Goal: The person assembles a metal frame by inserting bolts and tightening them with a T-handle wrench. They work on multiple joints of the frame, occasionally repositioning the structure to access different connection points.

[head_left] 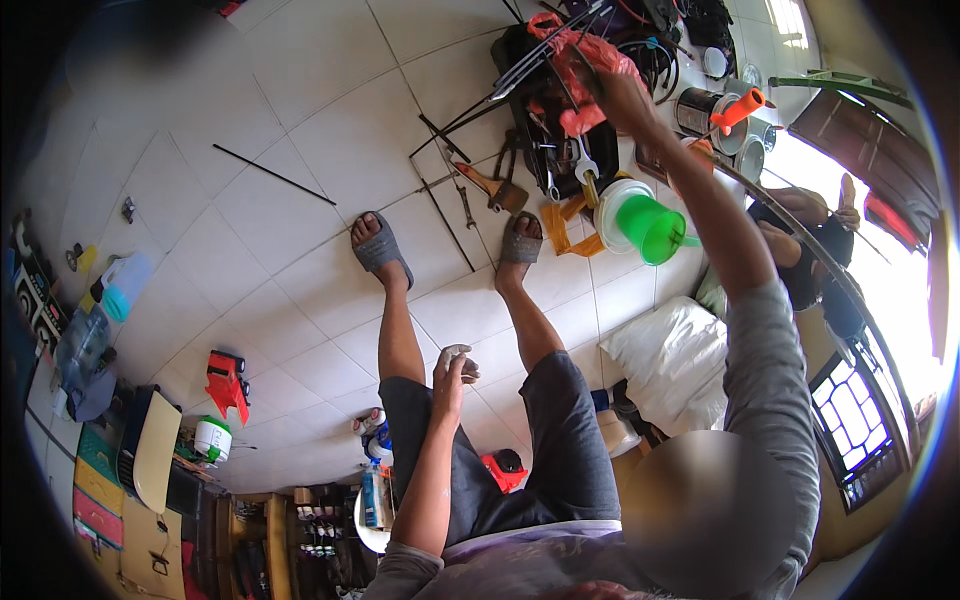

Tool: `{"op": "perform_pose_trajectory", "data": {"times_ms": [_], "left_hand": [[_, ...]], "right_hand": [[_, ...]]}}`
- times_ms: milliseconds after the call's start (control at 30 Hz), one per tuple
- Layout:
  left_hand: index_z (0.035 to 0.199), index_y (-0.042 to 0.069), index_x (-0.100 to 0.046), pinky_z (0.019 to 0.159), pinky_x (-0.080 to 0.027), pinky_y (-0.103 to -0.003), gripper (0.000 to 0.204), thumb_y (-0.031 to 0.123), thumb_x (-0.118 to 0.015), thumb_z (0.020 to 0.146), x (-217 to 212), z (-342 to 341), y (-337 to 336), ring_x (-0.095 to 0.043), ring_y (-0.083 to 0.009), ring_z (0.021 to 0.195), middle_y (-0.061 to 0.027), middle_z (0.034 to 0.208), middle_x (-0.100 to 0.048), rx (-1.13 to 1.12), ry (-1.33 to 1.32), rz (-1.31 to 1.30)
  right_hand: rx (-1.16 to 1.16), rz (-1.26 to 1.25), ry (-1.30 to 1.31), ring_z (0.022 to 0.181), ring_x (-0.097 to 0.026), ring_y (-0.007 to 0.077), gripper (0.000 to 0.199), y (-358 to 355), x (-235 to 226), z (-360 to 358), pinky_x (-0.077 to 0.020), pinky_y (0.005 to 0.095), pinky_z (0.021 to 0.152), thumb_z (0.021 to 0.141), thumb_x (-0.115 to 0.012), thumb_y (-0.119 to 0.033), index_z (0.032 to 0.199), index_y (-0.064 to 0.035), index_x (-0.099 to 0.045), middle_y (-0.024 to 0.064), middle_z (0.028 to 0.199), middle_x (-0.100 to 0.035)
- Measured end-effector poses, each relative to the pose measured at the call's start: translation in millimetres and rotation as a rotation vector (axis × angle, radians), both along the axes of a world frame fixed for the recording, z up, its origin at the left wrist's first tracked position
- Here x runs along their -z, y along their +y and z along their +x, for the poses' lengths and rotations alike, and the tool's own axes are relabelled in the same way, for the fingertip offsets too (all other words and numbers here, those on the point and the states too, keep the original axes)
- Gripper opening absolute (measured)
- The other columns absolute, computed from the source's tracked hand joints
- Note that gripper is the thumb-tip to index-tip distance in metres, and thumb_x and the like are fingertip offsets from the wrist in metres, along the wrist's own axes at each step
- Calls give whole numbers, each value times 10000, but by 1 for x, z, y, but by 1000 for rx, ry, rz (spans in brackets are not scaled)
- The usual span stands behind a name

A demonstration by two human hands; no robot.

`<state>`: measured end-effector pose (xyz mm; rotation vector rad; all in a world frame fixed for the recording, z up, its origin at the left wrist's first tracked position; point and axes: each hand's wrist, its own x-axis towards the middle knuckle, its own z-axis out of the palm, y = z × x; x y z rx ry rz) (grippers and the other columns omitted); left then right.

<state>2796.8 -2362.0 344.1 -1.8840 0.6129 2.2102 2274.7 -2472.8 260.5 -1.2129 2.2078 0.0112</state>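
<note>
My right arm stretches out to the far right, where my right hand (612,92) is at a crumpled red plastic bag (608,62) lying over a black crate (515,50). The fingers are dark against the bag, and I cannot make out their grip. Thin dark metal rods (540,62) lean across the crate beside it. A large open-end wrench (586,165) stands out near the crate's front. Over my lap hangs my left hand (455,370), its fingers loosely bent and whitish with dust, with nothing visible in them.
By my sandalled feet lie a paintbrush (492,187), a small wrench (465,205), a yellow tape roll (572,235) and a loose rod (275,174). A green plastic mug (650,228) rests on a white tub. A white sack (672,355) is nearby; another person (800,235) sits right.
</note>
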Motion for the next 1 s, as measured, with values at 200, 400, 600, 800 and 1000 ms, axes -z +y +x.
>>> {"op": "perform_pose_trajectory", "data": {"times_ms": [200,400,600,800,1000], "left_hand": [[1140,70,-610,662,-507,-271,255,255,-504,999,-3,1,9,-627,-126,711,-52,834,-643,22,20,11],[1420,121,-486,916,-451,-339,581,530,-456,1008,-1,-120,-3,-585,-148,1114,-47,1307,-588,-65,302,177],[1396,22,-413,1012,-445,-432,439,318,-428,1072,-79,-272,-48,-576,-288,1195,-141,1317,-577,-645,776,13],[1166,-1,-497,774,-467,-293,234,170,-558,1019,-185,-256,-32,-576,-166,825,-101,911,-578,50,914,-543],[1186,-2,-498,815,-477,-311,230,143,-555,1017,-285,-241,-33,-569,-191,833,-95,979,-582,181,1019,-548]], "right_hand": [[739,-245,104,686,-615,195,289,118,-112,51,-477,360,651,1001,-542,-256,1023,1,-673,130,764,-634],[1303,-568,-232,524,-429,45,185,223,-218,80,-336,222,432,1019,-531,-228,1085,-65,-589,-37,738,-472],[1881,-432,-780,526,-426,42,222,307,-235,143,-318,191,401,1005,-582,-370,1017,-149,-571,-28,785,-516],[1770,-254,-1082,723,-582,114,288,272,-193,243,-471,258,564,992,-592,-339,1149,-97,-577,25,872,-593],[1881,-428,-1392,552,-419,51,268,297,-233,281,-330,193,433,1015,-532,-390,1019,-124,-557,-39,746,-470]]}}
